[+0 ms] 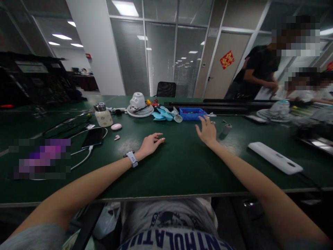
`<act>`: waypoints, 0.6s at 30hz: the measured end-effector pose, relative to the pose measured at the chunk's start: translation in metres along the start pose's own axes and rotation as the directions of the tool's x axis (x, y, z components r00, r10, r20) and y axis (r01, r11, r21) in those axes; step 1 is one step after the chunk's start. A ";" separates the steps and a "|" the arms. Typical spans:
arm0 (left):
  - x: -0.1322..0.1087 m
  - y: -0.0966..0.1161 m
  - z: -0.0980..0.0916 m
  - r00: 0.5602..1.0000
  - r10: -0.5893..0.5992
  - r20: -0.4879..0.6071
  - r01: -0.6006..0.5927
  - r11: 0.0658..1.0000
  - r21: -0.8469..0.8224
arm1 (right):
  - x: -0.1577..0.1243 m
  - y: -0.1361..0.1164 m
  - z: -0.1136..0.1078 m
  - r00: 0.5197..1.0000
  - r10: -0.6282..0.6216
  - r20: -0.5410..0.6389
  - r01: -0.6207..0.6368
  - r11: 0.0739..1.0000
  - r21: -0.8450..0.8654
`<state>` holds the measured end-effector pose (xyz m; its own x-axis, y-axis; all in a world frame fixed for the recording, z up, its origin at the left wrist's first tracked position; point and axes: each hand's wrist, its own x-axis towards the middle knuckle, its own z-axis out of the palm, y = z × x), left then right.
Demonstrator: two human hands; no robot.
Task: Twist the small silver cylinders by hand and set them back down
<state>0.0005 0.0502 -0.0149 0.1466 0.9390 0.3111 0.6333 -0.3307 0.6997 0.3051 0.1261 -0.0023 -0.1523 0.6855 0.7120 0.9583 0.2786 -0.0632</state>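
My left hand [151,144], with a watch [132,158] on its wrist, rests on the green table [166,177], fingers apart and holding nothing. To the right, my right hand [207,131] is spread with nothing in it, its fingertips just in front of a blue basket [192,114] of small parts. Light blue fan blades [164,114] lie left of the basket. Behind them to the left sits a white fan body [137,100] on a round grille [141,110]. A small metal cylinder [227,128] stands right of my right hand.
On the left are a patterned bottle [103,116], a pink case [116,127], an earbud [117,138], a dark phone [93,137] and cables. A white power strip [275,158] lies on the right. Beyond it stands a person [260,69], near another fan [279,109]. Black bars [208,108] lie behind the basket.
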 end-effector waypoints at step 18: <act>0.003 -0.004 0.001 0.958 -0.196 -0.209 0.180 0.979 -0.096 | -0.014 -0.075 -0.005 0.884 -0.453 0.113 0.331 0.779 0.532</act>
<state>-0.0009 0.0545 -0.0178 -0.1427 0.9448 0.2949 0.5733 -0.1640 0.8028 0.2364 0.0914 -0.0040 -0.5959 0.5560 0.5795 0.5679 0.8019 -0.1854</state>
